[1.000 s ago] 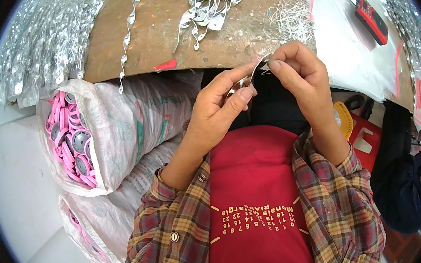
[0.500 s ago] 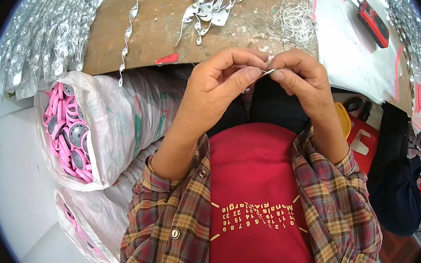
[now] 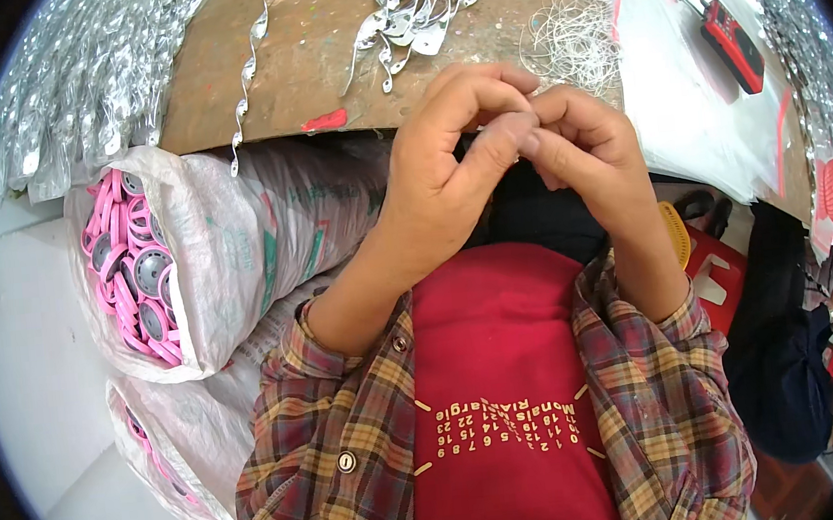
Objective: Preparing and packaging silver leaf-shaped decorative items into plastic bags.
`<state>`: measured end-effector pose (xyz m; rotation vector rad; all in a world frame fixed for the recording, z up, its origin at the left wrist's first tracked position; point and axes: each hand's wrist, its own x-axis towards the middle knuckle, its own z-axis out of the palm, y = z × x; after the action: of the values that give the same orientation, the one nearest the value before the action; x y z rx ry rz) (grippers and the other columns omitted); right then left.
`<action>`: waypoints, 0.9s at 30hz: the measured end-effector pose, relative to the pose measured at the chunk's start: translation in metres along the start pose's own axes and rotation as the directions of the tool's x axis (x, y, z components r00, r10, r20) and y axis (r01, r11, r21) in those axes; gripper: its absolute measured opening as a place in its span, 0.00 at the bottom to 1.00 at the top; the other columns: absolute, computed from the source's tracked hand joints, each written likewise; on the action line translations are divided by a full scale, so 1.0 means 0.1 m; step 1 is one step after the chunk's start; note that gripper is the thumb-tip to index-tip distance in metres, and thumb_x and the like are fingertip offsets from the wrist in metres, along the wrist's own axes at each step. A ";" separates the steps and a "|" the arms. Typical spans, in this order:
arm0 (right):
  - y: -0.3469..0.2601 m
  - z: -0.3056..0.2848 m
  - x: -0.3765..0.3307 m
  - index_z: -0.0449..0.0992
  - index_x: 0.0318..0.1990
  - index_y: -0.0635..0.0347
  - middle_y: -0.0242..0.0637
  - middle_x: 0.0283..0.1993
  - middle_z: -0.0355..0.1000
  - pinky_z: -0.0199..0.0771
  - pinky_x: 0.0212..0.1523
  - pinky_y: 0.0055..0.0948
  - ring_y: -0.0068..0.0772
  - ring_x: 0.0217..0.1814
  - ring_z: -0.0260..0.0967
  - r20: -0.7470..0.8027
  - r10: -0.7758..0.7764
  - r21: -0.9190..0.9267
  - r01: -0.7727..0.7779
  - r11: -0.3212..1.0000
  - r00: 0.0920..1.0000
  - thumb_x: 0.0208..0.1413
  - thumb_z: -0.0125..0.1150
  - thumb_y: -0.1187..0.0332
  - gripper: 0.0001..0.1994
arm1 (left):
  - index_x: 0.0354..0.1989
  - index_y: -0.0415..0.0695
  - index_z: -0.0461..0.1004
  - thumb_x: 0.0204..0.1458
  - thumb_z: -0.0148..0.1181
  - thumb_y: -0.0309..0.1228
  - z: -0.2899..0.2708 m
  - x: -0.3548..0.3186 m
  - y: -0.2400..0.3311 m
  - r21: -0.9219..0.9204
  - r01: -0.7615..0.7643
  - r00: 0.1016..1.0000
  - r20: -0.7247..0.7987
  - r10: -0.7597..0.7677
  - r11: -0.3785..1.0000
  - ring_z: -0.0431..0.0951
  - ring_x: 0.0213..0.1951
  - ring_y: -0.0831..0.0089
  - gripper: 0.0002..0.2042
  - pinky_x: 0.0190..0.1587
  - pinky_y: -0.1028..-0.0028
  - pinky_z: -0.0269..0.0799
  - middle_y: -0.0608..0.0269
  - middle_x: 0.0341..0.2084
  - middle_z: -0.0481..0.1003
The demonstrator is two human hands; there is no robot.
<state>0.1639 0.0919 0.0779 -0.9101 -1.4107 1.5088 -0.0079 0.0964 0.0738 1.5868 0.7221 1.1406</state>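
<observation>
Both my hands meet in a pinch above my lap, just in front of the table edge. My left hand (image 3: pixel 467 156) has its thumb and forefinger pressed together, the fingertips touching those of the other hand. My right hand (image 3: pixel 590 151) is likewise closed, thumb against curled fingers. Whatever sits between the fingertips is hidden. On the table beyond lie a tangle of thin white string (image 3: pixel 571 43) and a heap of flat silver pieces strung on cord (image 3: pixel 415 12). One twisted silver strand (image 3: pixel 247 77) hangs over the table edge to the left.
White sacks (image 3: pixel 221 228) of pink-rimmed grey wheels (image 3: pixel 150 268) stand at my left. The brown table (image 3: pixel 320 65) carries clear plastic bags (image 3: pixel 672 69) with a red radio (image 3: pixel 733 46) on them. Silver packaged items (image 3: pixel 93 70) pile at far left. A red piece (image 3: pixel 325 120) lies at the edge.
My fingertips have drawn closer together, covering the small thin shiny piece that showed between them before. My hands have shifted only slightly otherwise.
</observation>
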 end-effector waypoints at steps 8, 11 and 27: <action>0.05 -0.22 0.01 0.70 0.36 0.60 0.25 0.21 0.63 0.50 0.19 0.13 0.11 0.19 0.53 -0.021 0.169 0.394 -0.148 0.907 0.985 0.60 0.55 0.67 0.06 | 0.48 0.38 0.72 0.54 0.57 0.24 0.03 -0.14 -0.12 -0.047 0.271 0.963 -0.002 -0.271 0.961 0.76 0.36 0.75 0.13 0.39 0.77 0.70 0.59 0.33 0.76; 0.11 -0.26 -0.01 0.70 0.36 0.60 0.28 0.20 0.64 0.49 0.20 0.11 0.11 0.17 0.50 -0.004 0.213 0.458 -0.187 0.869 0.977 0.61 0.54 0.68 0.05 | 0.50 0.42 0.74 0.50 0.58 0.22 -0.09 -0.13 -0.07 0.248 0.065 0.994 0.071 -0.085 0.966 0.75 0.32 0.68 0.17 0.35 0.74 0.69 0.56 0.32 0.74; 0.38 -0.40 -0.07 0.71 0.38 0.59 0.30 0.24 0.70 0.58 0.30 0.14 0.10 0.11 0.43 0.033 0.277 0.566 -0.246 0.787 0.960 0.61 0.53 0.68 0.05 | 0.55 0.41 0.71 0.53 0.54 0.22 -0.30 -0.50 -0.07 0.335 0.264 0.952 0.060 -0.301 0.904 0.73 0.38 0.72 0.19 0.43 0.76 0.66 0.59 0.35 0.75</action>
<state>0.1996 0.1007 0.0355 -0.7734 -0.7281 1.9534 -0.0536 0.0668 0.0526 1.7302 1.0695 0.7405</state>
